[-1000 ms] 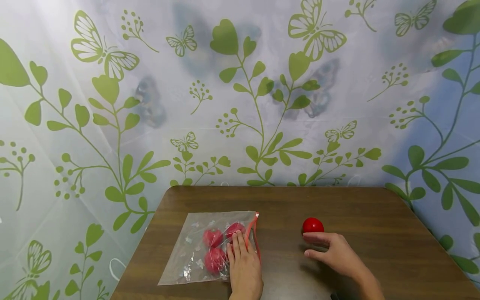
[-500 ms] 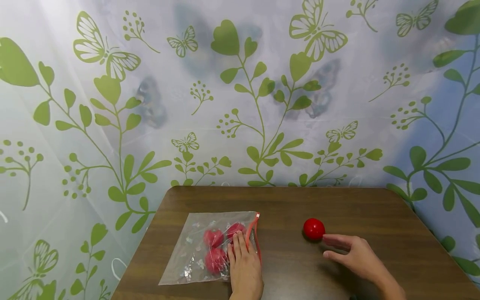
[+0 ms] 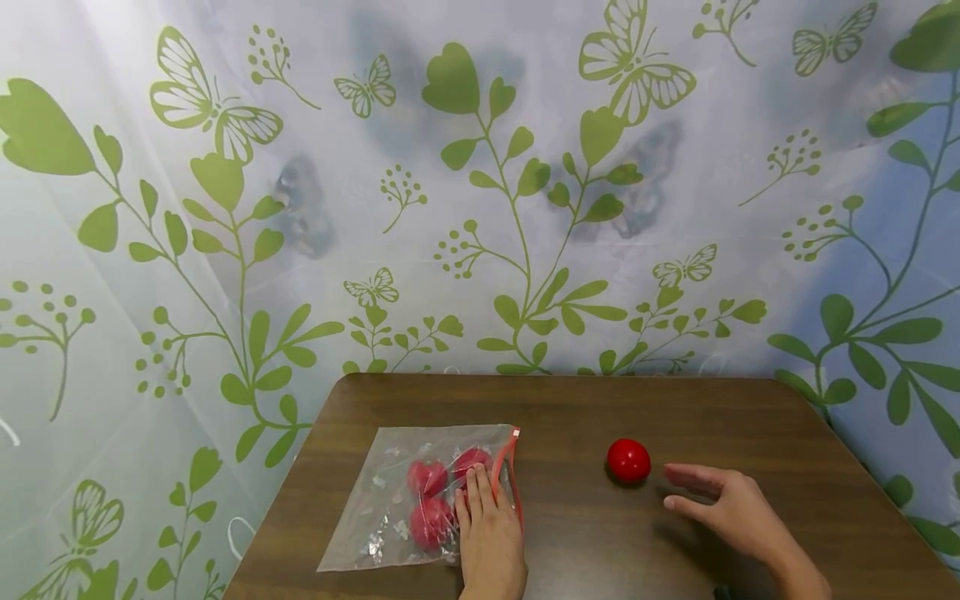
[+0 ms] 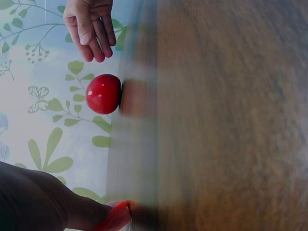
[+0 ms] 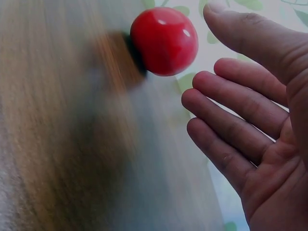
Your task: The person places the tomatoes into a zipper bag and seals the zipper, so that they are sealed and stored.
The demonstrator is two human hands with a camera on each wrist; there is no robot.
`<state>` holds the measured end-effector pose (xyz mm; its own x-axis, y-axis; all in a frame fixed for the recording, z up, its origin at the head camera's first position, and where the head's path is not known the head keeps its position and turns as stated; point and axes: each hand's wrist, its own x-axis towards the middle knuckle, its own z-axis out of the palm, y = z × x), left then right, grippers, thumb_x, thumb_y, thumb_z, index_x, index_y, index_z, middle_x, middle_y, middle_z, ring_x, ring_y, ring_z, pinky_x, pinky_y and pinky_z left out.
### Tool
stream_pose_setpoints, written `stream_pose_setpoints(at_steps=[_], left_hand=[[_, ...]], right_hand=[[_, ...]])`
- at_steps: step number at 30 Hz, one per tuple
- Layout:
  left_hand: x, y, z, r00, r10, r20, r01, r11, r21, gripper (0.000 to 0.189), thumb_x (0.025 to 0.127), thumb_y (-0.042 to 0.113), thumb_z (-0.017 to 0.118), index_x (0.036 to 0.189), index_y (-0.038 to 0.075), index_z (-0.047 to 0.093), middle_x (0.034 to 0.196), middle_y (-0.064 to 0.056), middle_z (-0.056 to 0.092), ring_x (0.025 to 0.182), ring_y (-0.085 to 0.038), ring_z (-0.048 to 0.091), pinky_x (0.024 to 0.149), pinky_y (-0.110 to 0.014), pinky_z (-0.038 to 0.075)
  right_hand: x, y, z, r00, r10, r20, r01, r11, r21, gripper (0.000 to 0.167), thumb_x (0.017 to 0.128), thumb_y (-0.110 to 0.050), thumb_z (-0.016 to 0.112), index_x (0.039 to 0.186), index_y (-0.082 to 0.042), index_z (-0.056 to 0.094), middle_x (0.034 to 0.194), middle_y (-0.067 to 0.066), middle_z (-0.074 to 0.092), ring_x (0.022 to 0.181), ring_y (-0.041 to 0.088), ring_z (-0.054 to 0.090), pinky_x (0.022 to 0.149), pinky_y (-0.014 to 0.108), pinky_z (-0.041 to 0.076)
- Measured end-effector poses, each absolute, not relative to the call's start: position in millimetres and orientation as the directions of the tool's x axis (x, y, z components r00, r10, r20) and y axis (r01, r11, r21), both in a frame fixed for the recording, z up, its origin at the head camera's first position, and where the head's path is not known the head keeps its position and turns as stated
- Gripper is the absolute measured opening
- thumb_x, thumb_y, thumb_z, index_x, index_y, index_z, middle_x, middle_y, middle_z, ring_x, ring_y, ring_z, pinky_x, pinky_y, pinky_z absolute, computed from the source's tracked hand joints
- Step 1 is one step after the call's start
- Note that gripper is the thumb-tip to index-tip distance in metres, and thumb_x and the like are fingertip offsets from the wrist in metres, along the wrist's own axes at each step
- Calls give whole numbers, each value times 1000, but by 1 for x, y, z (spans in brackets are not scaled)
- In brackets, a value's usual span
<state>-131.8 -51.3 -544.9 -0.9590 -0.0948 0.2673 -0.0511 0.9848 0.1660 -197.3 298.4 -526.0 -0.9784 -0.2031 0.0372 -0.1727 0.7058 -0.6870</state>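
Note:
On the left of the brown table lies a clear plastic zip bag (image 3: 360, 525) with a red zip edge and a white slider. Several red round fruits (image 3: 431, 522) show through it. My left hand (image 3: 491, 533) rests on the bag near its zip end, fingers straight, partly covering one fruit. Right of the bag stands a glossy red ball-shaped thing (image 3: 628, 461), tomato-like, alone on the wood. My right hand (image 3: 742, 510) hovers just to its right, apart from it, with fingers extended and nothing held; the right wrist view shows the palm (image 5: 274, 187) facing it.
The brown wooden table (image 3: 570, 400) has rounded far corners. Behind it hangs a pale curtain (image 3: 480, 250) with green leaves and butterflies. A small dark thing (image 3: 722, 592) peeks in by the right forearm.
My right hand has drawn away to the right from the red ball-shaped thing, leaving a gap. That thing now shows in full. The left hand and bag stay put.

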Motion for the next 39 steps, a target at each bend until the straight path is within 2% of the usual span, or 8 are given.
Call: stream_pose_setpoints(at_steps=[4, 11, 17, 25, 30, 39], left_hand=[[-131, -52, -545, -961, -93, 261, -54, 987, 151, 96, 61, 2, 99, 149, -5, 61, 165, -28, 50, 156, -45, 46, 128, -63, 36], [-132, -51, -543, -961, -97, 260, -54, 984, 168, 95, 62, 2, 99, 149, -5, 61, 165, -28, 49, 156, -45, 46, 128, -64, 36], [-131, -51, -543, -958, -96, 272, -53, 986, 161, 93, 62, 1, 98, 148, -5, 62, 164, -28, 50, 156, -45, 46, 128, -63, 36], [-131, -51, -544, -962, -88, 259, -48, 986, 157, 96, 61, 1, 99, 149, -5, 60, 165, -28, 49, 156, -45, 45, 128, -64, 36], [-131, -52, -544, -961, -84, 265, -43, 987, 154, 96, 60, 2, 99, 148, -5, 61, 165, -29, 49, 156, -46, 46, 128, -64, 36], [-130, -52, -544, -962, -83, 260, -43, 987, 157, 96, 60, 0, 98, 148, -5, 61, 165, -29, 49, 157, -45, 45, 128, -64, 35]], right_hand=[[-200, 300, -526, -979, -201, 33, -169, 715, -679, 56, 93, -44, 88, 137, -11, 76, 134, 8, 79, 118, 23, 79, 92, 31, 65], [-208, 303, -527, -980, -196, 45, -175, 722, -670, 60, 93, -46, 87, 141, -13, 74, 136, 6, 79, 116, 10, 77, 91, 20, 60], [-215, 304, -532, -978, -200, 56, -187, 731, -656, 62, 93, -47, 87, 142, -12, 73, 138, 7, 77, 118, 11, 77, 91, 19, 59], [-224, 298, -540, -980, -194, 38, -168, 722, -671, 68, 93, -50, 86, 146, -10, 71, 142, 10, 75, 124, 30, 77, 95, 33, 64], [-230, 294, -546, -980, -194, 37, -168, 719, -675, 75, 92, -52, 86, 149, -7, 67, 145, 13, 73, 128, 34, 74, 100, 44, 63], [-237, 284, -550, -979, -200, 35, -165, 685, -710, 77, 90, -48, 89, 149, -4, 66, 146, 20, 71, 127, 37, 75, 100, 48, 63]])
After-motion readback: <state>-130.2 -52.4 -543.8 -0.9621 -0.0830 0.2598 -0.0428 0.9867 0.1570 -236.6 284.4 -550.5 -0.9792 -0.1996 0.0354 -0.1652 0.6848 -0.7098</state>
